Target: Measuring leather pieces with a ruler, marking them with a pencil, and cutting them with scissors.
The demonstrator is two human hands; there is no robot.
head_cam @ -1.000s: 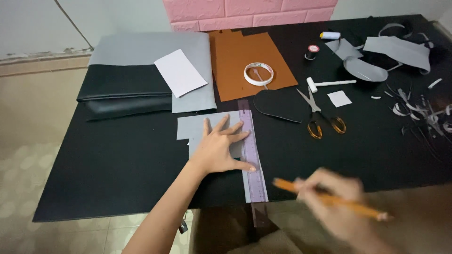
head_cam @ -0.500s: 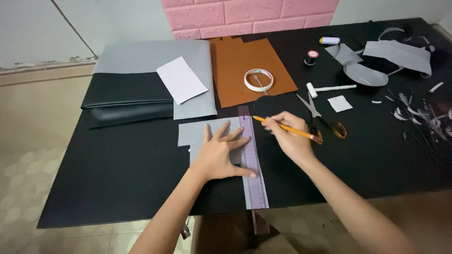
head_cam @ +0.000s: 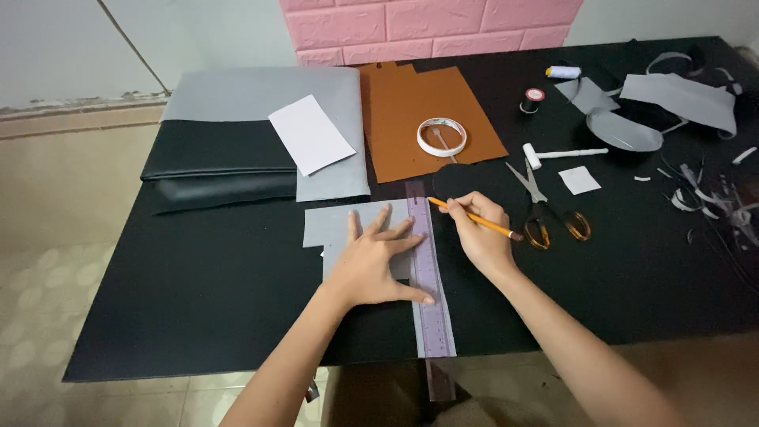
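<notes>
My left hand (head_cam: 375,262) lies flat with fingers spread on a grey sheet piece (head_cam: 341,224) and presses against a clear purple ruler (head_cam: 428,273) that runs toward me over the table's front edge. My right hand (head_cam: 480,232) grips an orange pencil (head_cam: 477,220), whose tip touches the ruler's right edge near its far end. Both hands rest on the black table (head_cam: 198,300).
Orange-handled scissors (head_cam: 549,209), a white tape roll (head_cam: 441,136) on a brown sheet (head_cam: 431,111), a white paper (head_cam: 311,145), folded grey and black material (head_cam: 229,142), a small white hammer (head_cam: 561,154), thread spools (head_cam: 532,100) and grey scraps (head_cam: 672,99) lie further back and right.
My right hand has brought the pencil from the near right edge up to the far end of the ruler. My left hand stays pressed on the grey sheet and ruler.
</notes>
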